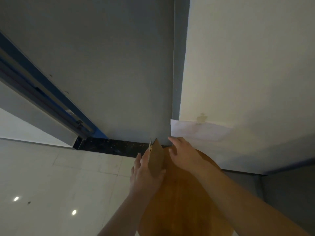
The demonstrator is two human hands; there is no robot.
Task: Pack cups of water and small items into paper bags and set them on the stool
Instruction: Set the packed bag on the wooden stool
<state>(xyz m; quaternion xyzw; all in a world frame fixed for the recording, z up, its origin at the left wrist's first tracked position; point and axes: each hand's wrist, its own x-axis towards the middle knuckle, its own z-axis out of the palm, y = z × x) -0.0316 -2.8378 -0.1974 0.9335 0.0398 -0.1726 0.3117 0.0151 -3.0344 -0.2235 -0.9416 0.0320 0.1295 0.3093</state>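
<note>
A small flat brown paper bag (156, 160) stands upright and narrow, its top tapering to a creased point with a pale edge showing at the mouth; what is inside it cannot be made out. It is over the far part of a round stool (179, 201) with an orange-brown wooden seat, and whether its bottom rests on the seat is hidden by the hand. The left hand (144, 174) holds the bag, its fingers lying straight up along the bag's left face while the thumb wraps across the lower front. The right hand (185, 155) is just beside the bag's right side with its fingers loosely spread and holding nothing; contact with the paper cannot be told. Beyond the stool, a grey wall panel (119, 65) meets a cream wall (247, 65), with a pale rectangular patch (201, 132) at the foot of the cream wall. A black speckled strip (110, 147) runs along the base of the grey panel, and a blue-edged frame (51, 92) slants away at the left. The glossy pale floor tiles (51, 176) carry two bright light reflections (16, 198).
</note>
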